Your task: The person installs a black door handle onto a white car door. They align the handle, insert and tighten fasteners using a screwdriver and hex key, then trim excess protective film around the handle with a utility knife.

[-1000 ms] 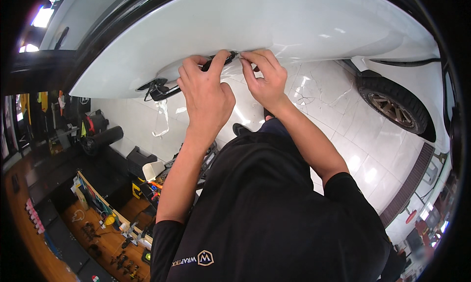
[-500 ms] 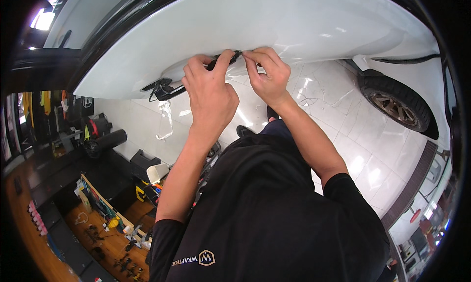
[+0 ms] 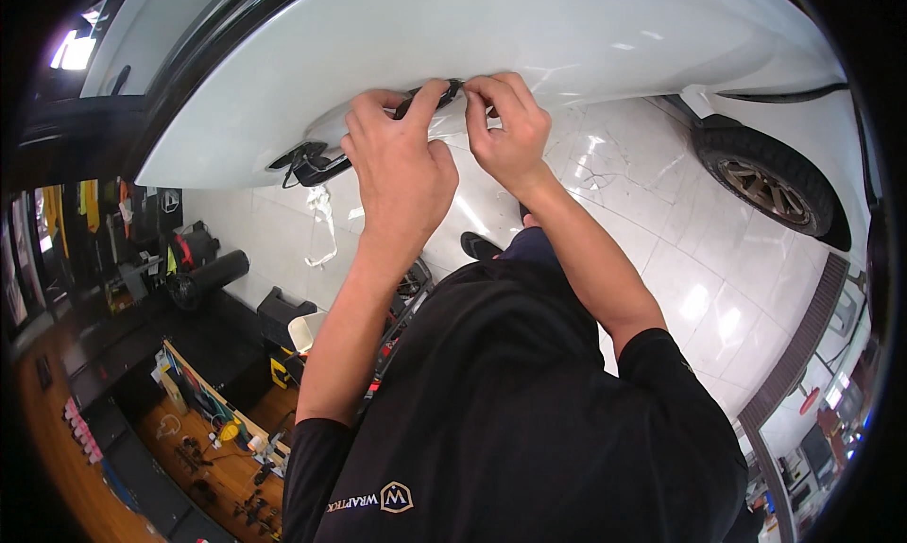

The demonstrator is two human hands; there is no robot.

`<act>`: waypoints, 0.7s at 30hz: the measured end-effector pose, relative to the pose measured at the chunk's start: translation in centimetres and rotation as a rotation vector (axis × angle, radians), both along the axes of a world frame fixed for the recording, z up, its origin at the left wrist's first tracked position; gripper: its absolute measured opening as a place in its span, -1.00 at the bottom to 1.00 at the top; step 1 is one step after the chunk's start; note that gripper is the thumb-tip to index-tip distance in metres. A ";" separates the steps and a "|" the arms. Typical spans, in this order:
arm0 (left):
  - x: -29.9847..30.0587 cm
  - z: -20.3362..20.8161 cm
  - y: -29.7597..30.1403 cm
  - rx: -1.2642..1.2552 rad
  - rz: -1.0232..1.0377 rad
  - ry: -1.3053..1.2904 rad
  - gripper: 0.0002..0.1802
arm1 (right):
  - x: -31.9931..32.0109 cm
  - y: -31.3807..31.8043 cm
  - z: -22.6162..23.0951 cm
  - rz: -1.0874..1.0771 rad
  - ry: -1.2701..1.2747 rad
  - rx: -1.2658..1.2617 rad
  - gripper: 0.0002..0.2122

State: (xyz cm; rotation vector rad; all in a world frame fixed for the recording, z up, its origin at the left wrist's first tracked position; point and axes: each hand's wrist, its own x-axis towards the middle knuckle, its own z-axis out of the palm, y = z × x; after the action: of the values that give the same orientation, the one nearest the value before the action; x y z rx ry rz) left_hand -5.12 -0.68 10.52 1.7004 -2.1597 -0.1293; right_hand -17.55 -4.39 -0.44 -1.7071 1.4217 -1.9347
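Note:
A black door handle (image 3: 326, 171) runs along the white car door (image 3: 557, 33), dark parts showing at its left end. My left hand (image 3: 402, 170) grips the handle's middle, thumb and fingers on either side of it, covering much of its length. At the handle's right end, my right hand (image 3: 512, 135) has thumb and forefinger pinched together by the door surface. Whatever those fingertips hold is too small to make out.
A wheel (image 3: 765, 189) sits to the right beyond the door. White strips of scrap (image 3: 321, 226) lie on the tiled floor (image 3: 652, 259). At the left are a dark roll (image 3: 222, 271) and a wooden bench (image 3: 156, 420) with several tools. A dark floor grate (image 3: 794, 344) runs along the right.
Both hands stay at the handle, and the right hand's fingers remain pinched at its right end. The whole view has shifted slightly.

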 end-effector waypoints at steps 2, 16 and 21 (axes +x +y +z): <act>0.2 0.1 0.0 -0.023 -0.021 -0.028 -0.36 | 0.2 0.2 -0.1 0.024 -0.057 0.040 -0.87; -0.5 -1.7 0.3 -0.035 0.056 0.086 -0.24 | 0.6 1.0 2.6 0.053 -0.176 0.195 -0.94; -0.4 -2.5 0.2 -0.056 0.075 0.132 -0.24 | 0.6 1.3 3.5 0.028 -0.080 0.246 -0.94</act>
State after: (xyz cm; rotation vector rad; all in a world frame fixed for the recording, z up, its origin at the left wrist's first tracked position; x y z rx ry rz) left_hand -5.52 -0.50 8.01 1.6899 -1.9832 -0.1550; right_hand -16.97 -3.12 3.10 -1.5144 1.5258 -1.7107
